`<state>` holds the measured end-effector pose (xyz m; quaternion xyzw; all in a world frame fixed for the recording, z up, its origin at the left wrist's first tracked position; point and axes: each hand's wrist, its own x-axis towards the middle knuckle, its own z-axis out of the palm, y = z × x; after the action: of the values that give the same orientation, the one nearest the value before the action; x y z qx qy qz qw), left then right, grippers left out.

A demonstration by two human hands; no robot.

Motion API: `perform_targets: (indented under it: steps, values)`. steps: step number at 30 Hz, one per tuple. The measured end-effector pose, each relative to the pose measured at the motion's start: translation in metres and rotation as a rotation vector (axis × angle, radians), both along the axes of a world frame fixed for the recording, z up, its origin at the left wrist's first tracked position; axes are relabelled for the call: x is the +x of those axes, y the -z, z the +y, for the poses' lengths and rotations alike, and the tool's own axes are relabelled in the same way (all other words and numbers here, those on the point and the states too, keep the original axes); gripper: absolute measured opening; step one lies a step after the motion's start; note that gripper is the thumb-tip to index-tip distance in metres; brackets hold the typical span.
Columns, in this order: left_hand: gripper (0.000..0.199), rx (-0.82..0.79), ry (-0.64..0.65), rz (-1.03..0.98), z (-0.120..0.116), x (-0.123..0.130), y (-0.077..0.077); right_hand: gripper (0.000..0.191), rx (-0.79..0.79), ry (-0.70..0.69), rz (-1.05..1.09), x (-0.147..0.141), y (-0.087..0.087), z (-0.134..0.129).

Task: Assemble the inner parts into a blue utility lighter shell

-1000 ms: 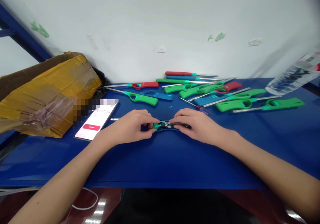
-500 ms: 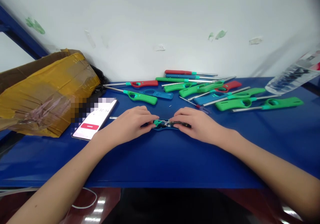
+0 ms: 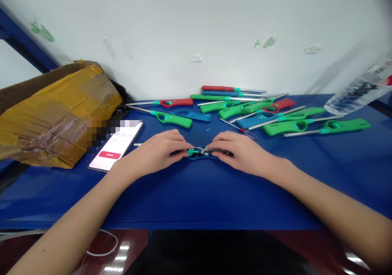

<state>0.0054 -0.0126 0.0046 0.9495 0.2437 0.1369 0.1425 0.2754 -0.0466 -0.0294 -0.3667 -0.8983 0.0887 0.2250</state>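
On the blue table lies an opened blue lighter (image 3: 200,157), its inner parts showing between my hands. My left hand (image 3: 163,150) is closed at its left end, with thumb and fingertips at the green trigger piece (image 3: 192,152). The metal tube (image 3: 138,144) of this lighter sticks out to the left behind that hand. My right hand (image 3: 240,152) pinches a dark inner part (image 3: 225,151) at the right end. Small pale wires or fittings (image 3: 202,150) show in the gap. The fingers cover much of the casing.
Several red, blue and green long-neck lighters (image 3: 286,127) lie along the back. A screwdriver (image 3: 240,130) rests before them. At left are a lit phone (image 3: 118,146) and a taped box (image 3: 61,115); a plastic bottle (image 3: 352,95) leans at right.
Both hands hold almost the same place on the opened lighter. The left fingertips have shifted slightly at the green piece. The view has moved a little.
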Motion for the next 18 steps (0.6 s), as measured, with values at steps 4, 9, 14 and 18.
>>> perform_targets:
  steps: [4,9,14,18]
  values:
    - [0.027,-0.057,-0.014,0.022,-0.0008,-0.0023,-0.0017,0.024,0.001,-0.002,-0.005,0.0001,-0.0004,0.0003]
    - [0.028,-0.089,-0.021,0.096,-0.0044,0.0004,-0.0034,0.024,-0.005,-0.002,-0.011,0.0003,0.0001,0.0006]
    - [0.025,-0.060,-0.051,0.121,-0.0054,0.0030,-0.0041,0.023,-0.008,0.001,-0.010,0.0003,0.0003,0.0001]
    - [0.027,-0.053,-0.075,0.068,-0.0033,0.0004,-0.0040,0.023,-0.006,0.002,-0.012,0.0005,0.0001,0.0000]
